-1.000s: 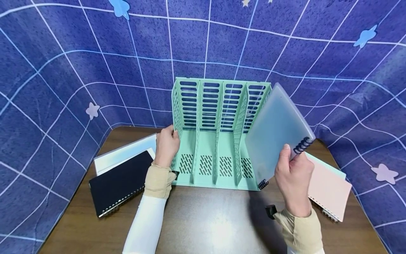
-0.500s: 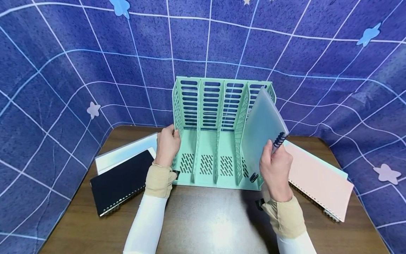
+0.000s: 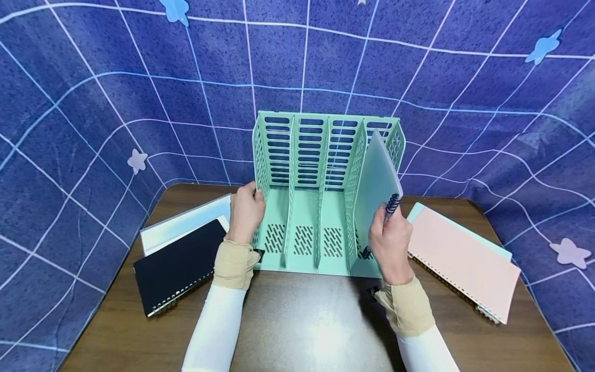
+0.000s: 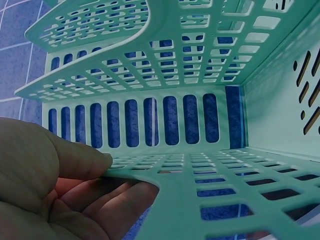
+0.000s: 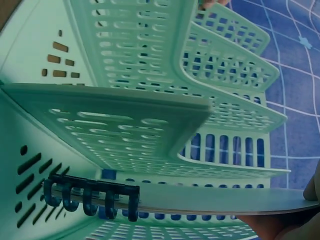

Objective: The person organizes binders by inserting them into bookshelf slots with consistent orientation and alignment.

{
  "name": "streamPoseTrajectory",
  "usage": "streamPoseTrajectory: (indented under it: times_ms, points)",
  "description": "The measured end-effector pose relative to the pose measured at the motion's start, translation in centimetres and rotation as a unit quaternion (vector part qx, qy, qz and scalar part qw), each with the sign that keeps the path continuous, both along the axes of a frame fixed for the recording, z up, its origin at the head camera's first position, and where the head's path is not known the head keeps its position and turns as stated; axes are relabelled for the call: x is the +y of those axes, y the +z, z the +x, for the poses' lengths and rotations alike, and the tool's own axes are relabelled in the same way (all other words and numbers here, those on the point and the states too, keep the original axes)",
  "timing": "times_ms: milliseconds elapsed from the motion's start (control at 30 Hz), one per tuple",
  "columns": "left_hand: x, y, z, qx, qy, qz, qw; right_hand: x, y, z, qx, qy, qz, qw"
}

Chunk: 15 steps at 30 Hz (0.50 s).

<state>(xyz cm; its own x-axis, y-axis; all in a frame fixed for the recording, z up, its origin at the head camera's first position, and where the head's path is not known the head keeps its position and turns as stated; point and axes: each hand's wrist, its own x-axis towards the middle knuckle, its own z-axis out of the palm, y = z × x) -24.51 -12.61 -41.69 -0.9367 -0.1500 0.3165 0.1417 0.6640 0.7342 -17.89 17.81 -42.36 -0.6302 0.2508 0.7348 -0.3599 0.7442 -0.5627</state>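
A mint-green file rack (image 3: 302, 201) with upright perforated dividers stands at the back of the table. My left hand (image 3: 246, 212) grips its left side panel, and the left wrist view shows thumb and fingers (image 4: 82, 160) pinching that panel's edge. In my right hand (image 3: 391, 243) is a notebook with a translucent cover (image 3: 374, 181) and black ring binding. It stands upright and slightly tilted inside the rightmost compartment. The right wrist view has the notebook's black rings (image 5: 92, 197) low in that compartment, beside the divider (image 5: 120, 125); the thumb is at the right edge.
Left of the rack lie a black spiral notebook (image 3: 181, 268) and a pale blue-white book (image 3: 186, 222) beneath it. To the right, a pink spiral notebook (image 3: 465, 258) overlaps a mint one (image 3: 502, 251). A blue curtain (image 3: 325, 57) hangs behind the wooden table (image 3: 307, 315).
My right hand has moved left, taking the translucent notebook from the rack's right side into the rightmost compartment and turning it more upright. The left hand has stayed on the side panel.
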Motion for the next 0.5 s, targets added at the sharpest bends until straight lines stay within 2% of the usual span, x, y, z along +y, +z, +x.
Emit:
streamPoseTrajectory:
  times_ms: [267,500]
  points:
    - [0.1,0.1,0.0,0.009,0.002,-0.001,1.0,-0.4,-0.8,-0.6,0.008,0.009,0.013,0.9998]
    - [0.0,0.0,0.1,-0.004,0.002,-0.003,1.0,-0.8,-1.4,-0.7,0.005,0.011,0.022,0.9997]
